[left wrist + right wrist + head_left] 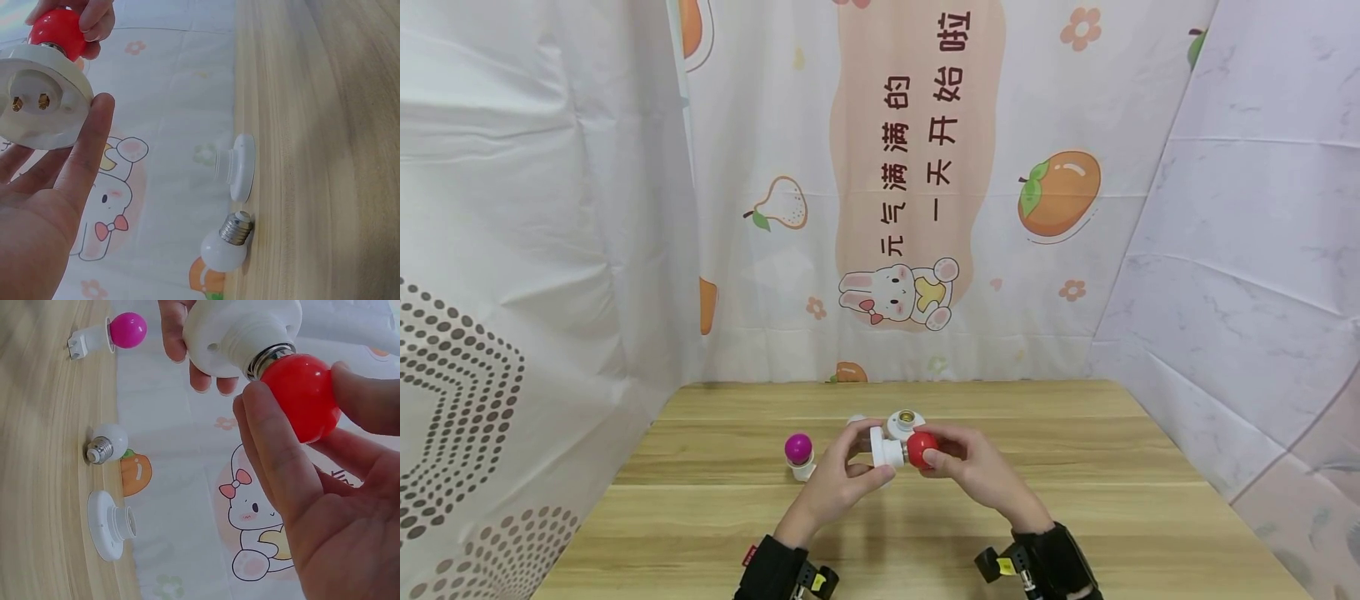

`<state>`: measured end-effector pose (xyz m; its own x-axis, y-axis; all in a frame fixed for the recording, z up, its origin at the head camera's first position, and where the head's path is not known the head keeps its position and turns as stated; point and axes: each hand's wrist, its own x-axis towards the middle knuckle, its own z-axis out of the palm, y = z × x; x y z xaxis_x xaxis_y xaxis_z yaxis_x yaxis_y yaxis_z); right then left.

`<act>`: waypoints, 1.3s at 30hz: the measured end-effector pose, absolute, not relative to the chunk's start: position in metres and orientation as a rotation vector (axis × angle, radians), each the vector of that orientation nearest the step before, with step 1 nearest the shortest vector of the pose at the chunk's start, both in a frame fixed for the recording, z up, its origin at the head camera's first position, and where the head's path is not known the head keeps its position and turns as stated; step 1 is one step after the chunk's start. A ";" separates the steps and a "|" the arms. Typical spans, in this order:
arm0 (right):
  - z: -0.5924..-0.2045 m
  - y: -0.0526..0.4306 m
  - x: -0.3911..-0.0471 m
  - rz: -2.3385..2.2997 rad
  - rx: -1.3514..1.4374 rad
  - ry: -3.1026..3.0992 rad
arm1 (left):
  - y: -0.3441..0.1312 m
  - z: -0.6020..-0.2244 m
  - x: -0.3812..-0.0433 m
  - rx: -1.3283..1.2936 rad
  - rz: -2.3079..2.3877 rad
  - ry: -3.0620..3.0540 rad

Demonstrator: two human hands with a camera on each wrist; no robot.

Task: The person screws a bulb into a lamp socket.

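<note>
1. Red bulb (pixel 922 450), head view: it is held above the wooden table (pixel 1075 492), its metal end toward the white socket (pixel 889 452). The left hand (pixel 841 483) is bent round the socket's wide base, thumb on the near side; the right hand (pixel 983 472) grips the bulb between thumb and fingers. Holding the two in one line probably keeps thread and collar on the same axis. A magenta bulb (pixel 798 448) sits on its white holder off to the left, and a second socket (pixel 905 422) rests beyond the hands.

2. Left wrist view: the left fingers brace the rim of the base, leaving its underside and brass contacts (pixel 44 101) uncovered, perhaps so the base cannot turn. A white bulb (pixel 224 251) lies near the second socket, which rests flat on its flange, likely for steadiness.

3. Right wrist view: the right hand's digits are only partly closed, spread round the red globe, a hold that would suit twisting. Some metal thread (pixel 273 358) shows at the collar's mouth; how deep it sits cannot be told.
</note>
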<state>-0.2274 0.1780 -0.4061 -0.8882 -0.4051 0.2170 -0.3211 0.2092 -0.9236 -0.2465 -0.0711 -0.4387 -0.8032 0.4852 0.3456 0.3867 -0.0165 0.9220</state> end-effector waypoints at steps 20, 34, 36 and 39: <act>-0.410 0.172 -0.228 -1.904 -0.899 2.494 | -0.074 -0.437 -0.246 0.927 1.966 2.188; -0.411 0.179 -0.232 -1.803 -1.020 2.458 | -0.073 -0.437 -0.247 0.952 1.993 2.159; -0.411 0.179 -0.232 -1.800 -1.025 2.459 | -0.073 -0.438 -0.247 0.952 1.989 2.157; -0.411 0.179 -0.232 -1.791 -1.023 2.466 | -0.072 -0.438 -0.247 0.947 1.985 2.157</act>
<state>-0.2325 0.1792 -0.4113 -0.7952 -0.4463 0.4104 -0.5283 0.1780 -0.8302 -0.2475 -0.0721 -0.4376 -0.8093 0.4694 0.3532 0.3910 -0.0184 0.9202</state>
